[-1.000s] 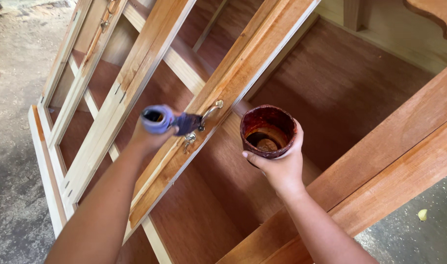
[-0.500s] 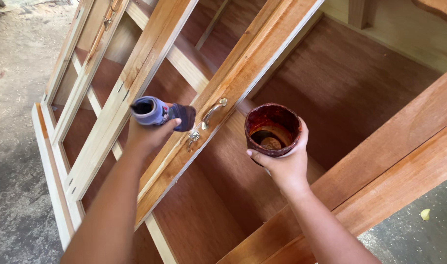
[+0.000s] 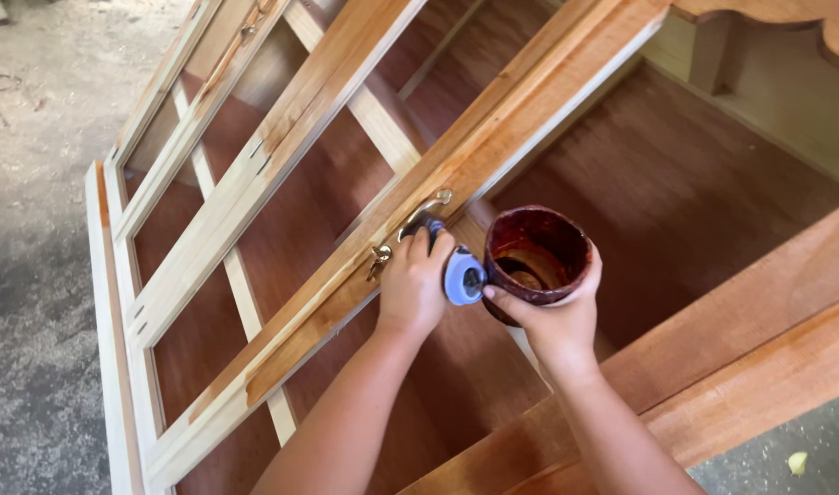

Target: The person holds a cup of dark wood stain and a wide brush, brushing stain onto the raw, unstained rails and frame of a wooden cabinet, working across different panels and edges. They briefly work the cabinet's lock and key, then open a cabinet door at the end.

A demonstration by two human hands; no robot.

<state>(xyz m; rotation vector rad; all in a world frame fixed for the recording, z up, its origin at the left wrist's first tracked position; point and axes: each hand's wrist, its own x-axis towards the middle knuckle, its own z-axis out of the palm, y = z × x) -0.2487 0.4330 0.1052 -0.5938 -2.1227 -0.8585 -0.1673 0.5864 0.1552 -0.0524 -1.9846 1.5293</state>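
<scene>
Our left hand (image 3: pixel 415 284) clamps the blue-handled brush (image 3: pixel 461 275) beside the right hand (image 3: pixel 552 316), which grips the stained brown cup (image 3: pixel 534 261); we'd dab lightly around the brass door handle (image 3: pixel 424 206).

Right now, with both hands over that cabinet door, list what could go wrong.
1. The stained cup in the right hand is open-topped and held over the reddish cabinet panel; a tilt could spill its contents.
2. The blue-handled tool in the left hand nearly touches the cup, so a bump could jolt it.
3. The metal door handle sits right at the tool's tip and could get smeared.
</scene>
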